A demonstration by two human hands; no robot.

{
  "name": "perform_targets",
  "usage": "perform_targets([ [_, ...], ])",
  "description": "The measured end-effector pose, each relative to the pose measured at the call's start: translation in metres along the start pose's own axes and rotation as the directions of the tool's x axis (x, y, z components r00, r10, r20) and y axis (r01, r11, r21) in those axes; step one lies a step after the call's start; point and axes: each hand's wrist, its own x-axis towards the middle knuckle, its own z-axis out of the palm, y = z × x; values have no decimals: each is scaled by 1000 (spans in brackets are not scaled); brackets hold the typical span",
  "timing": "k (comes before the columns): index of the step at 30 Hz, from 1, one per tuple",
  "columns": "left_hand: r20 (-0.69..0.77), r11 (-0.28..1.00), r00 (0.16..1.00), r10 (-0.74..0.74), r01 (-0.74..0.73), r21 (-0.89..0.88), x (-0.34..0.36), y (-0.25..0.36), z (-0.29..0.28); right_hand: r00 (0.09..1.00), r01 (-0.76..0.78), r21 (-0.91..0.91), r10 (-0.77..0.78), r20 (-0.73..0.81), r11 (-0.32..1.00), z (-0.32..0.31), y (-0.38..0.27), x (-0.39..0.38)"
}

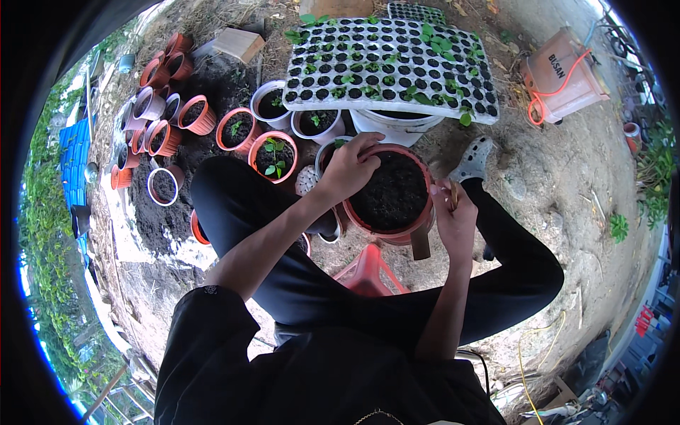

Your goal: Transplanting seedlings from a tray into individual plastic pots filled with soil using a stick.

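Observation:
A reddish plant pot (353, 217) filled with dark soil (389, 190) is held between my hands in front of my knees. My left hand (348, 168) curls over its far left rim, fingers bent at the edge. At the right rim, my right hand (455, 214) is closed, its thumb and fingertips on the edge. A thin brownish piece (454, 194) sticks out between those fingers; its kind does not show. Below the pot hangs a flat brown strip (421, 244), partly hidden by the pot. No plant shows in this soil.
A white seedling tray (397, 100) with small sprouts rests over a white tub (393, 126). Potted seedlings (275, 159) and several stacked pots (152, 105) stand left. A red plastic stool (370, 273) lies below, a pinkish container (564, 74) far right, and a wooden block (239, 44) far left.

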Motion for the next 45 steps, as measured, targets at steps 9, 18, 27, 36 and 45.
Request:
perform_targets([
  [9,36,1000,999,-25,25,-2,-1,-8,0,992,-125,-41,126,26,991,-4,-9,2],
  [18,105,994,993,51,-40,-105,-6,-3,10,999,26,-92,-29,-31,995,-6,-12,4],
  [27,130,990,984,119,-108,-86,-7,4,9,1000,-18,-113,19,9,993,-7,-3,2],
  [36,12,993,994,109,-110,53,13,10,-20,999,-28,-207,31,10,978,-7,-5,2],
  [45,-283,626,874,396,-31,779,167,18,-128,996,-81,-151,83,9,985,-6,0,2],
])
